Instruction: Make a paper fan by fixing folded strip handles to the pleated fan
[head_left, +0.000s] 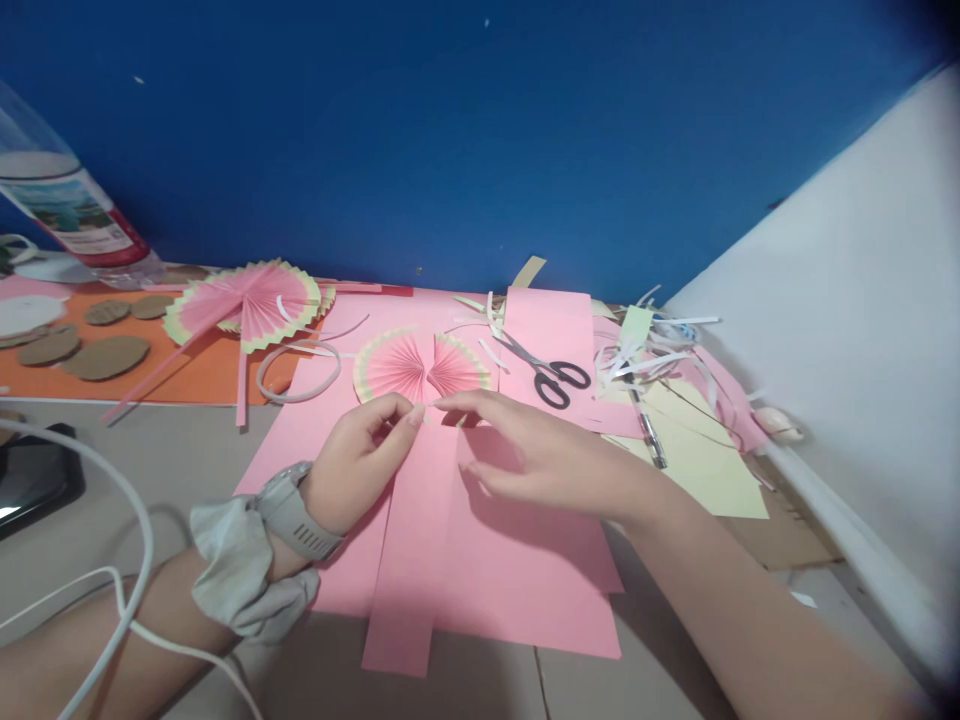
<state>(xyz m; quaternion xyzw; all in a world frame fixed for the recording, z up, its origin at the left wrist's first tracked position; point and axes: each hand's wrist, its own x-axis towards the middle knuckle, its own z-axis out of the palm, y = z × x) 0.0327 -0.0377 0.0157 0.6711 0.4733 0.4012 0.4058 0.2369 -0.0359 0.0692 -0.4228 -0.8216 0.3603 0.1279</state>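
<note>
A pleated paper fan (390, 365), pink with a pale green and yellow edge, is spread at the middle with a gap at its top. My left hand (364, 455) is closed in a pinch at its lower edge; the fingers partly hide what they grip. A pink paper strip (409, 590) runs from those fingertips toward me, over larger pink sheets (517, 580). My right hand (532, 450) hovers low over the sheets, thumb and fingers apart, its index fingertip near the left thumb and the fan's lower right edge. Behind it lie black-handled scissors (553, 382).
At left are another pleated fan (262, 300) with pink sticks, brown cardboard discs (109, 357), a plastic bottle (82, 215), a phone (37, 480) and a white cable (139, 560). At right are paper scraps (660, 360), a pen (649, 430) and a yellow sheet (712, 470). A blue wall (450, 140) rises behind.
</note>
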